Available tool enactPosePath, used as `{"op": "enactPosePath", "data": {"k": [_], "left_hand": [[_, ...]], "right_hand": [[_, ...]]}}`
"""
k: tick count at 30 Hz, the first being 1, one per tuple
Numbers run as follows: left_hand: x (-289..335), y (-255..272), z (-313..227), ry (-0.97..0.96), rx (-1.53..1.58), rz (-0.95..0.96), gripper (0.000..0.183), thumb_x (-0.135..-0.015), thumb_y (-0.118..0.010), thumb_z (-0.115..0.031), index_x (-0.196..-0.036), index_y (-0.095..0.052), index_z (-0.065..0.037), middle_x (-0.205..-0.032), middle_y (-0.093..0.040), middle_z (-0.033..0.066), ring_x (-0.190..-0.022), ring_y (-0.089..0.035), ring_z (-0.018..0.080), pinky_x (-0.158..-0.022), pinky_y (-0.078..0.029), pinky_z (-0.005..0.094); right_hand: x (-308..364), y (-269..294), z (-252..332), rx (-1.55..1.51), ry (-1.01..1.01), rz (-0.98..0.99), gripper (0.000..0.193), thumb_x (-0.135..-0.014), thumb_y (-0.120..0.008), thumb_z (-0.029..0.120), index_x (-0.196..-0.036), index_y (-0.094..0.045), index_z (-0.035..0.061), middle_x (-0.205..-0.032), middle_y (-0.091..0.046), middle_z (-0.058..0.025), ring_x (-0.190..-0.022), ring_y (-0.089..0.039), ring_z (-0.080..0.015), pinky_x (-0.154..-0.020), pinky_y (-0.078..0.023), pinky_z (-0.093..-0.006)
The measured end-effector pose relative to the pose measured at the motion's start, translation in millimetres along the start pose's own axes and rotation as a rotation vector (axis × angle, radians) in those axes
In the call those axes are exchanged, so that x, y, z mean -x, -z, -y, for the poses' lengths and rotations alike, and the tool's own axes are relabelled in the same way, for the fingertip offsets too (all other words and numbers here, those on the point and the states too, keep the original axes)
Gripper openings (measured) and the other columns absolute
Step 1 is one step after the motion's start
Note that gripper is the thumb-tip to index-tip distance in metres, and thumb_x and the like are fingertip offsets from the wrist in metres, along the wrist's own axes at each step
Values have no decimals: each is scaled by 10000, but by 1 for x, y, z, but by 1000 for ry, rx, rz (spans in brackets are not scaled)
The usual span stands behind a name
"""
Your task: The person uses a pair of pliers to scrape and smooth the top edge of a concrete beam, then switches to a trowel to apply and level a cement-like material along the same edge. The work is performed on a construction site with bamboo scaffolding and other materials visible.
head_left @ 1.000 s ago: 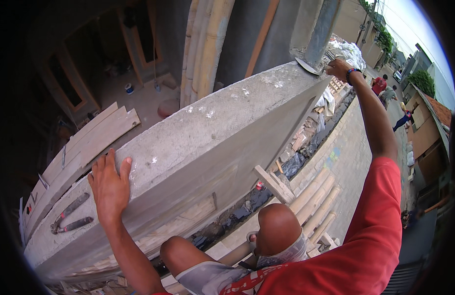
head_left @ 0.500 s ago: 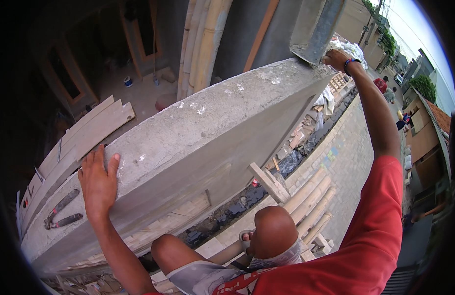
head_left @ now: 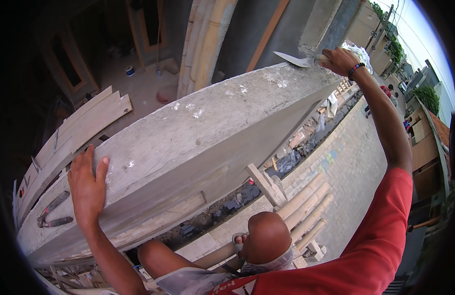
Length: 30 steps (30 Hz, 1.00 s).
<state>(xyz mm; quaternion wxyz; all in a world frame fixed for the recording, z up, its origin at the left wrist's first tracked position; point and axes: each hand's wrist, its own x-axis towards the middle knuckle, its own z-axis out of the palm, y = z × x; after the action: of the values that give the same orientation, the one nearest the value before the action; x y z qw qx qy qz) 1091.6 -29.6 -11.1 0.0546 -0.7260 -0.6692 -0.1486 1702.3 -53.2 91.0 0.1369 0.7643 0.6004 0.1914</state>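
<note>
My right hand [head_left: 339, 61] grips the handle of a pointed trowel [head_left: 295, 59] at the far end of the concrete wall. Its metal blade points left, low over the wall top [head_left: 173, 123], beside the foot of a grey column [head_left: 330, 24]; whether it touches the concrete I cannot tell. My left hand [head_left: 87, 184] lies flat on the near part of the wall top, fingers stretched out and holding nothing. Just left of it rests a pair of pincers [head_left: 54, 210] with dark handles spread apart. Several white splashes mark the grey surface.
Wooden boards [head_left: 77, 125] lie beyond the wall's left side. Thick bamboo poles [head_left: 205, 44] stand upright behind it. Below right are more bamboo poles [head_left: 306, 201], a wooden beam [head_left: 267, 184], a ditch with dark plastic [head_left: 289, 161] and a paved street [head_left: 360, 147]. People stand far off.
My right hand has turned the trowel; its blade, not distinguishable before, now shows pointing left over the wall top. My left hand stays flat on the wall while the view shifts slightly.
</note>
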Motion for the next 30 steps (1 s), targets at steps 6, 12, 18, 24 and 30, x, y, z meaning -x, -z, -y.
{"op": "enactPosePath", "data": {"k": [6,12,18,24,30], "left_hand": [[1,-11,3,-19,60,13,571,-966,-499,-438,-1372,-495,-37,-1376,-469,228,-1303,-400,376,-1115,-282,449],[-1,-2,7,1,0,5,581,-967,-493,-452,-1386,-485,-48,-1396,-453,236,-1327,-380,377,-1124,-271,447],[1,-7,3,7,16,31,586,-970,-485,-463,-1388,-484,-53,-1404,-444,235,-1331,-376,377,-1125,-270,446],[2,-13,1,5,68,38,584,-970,-485,-463,-1387,-485,-54,-1407,-441,234,-1334,-371,380,-1124,-270,446],[-1,-2,4,15,16,15,586,-970,-485,-465,-1389,-483,-56,-1415,-434,234,-1336,-371,381,-1124,-269,448]], "right_hand": [[-38,-35,-70,55,-125,22,375,-877,-602,406,-1019,-639,61,-872,-685,-202,-860,-668,-385,-795,-521,-463],[-20,-15,-3,-23,43,-88,393,-879,-602,425,-1025,-626,60,-906,-678,-221,-891,-662,-382,-799,-522,-479],[-36,-20,-10,127,-21,-47,381,-906,-586,428,-1074,-613,88,-871,-679,-207,-875,-664,-390,-783,-528,-480],[-36,-41,-62,156,-26,-80,391,-930,-542,452,-1029,-586,76,-856,-674,-205,-850,-658,-393,-755,-509,-496],[-29,-12,8,-51,-33,-97,404,-934,-523,439,-1078,-596,69,-937,-680,-202,-888,-670,-373,-778,-528,-485]]}}
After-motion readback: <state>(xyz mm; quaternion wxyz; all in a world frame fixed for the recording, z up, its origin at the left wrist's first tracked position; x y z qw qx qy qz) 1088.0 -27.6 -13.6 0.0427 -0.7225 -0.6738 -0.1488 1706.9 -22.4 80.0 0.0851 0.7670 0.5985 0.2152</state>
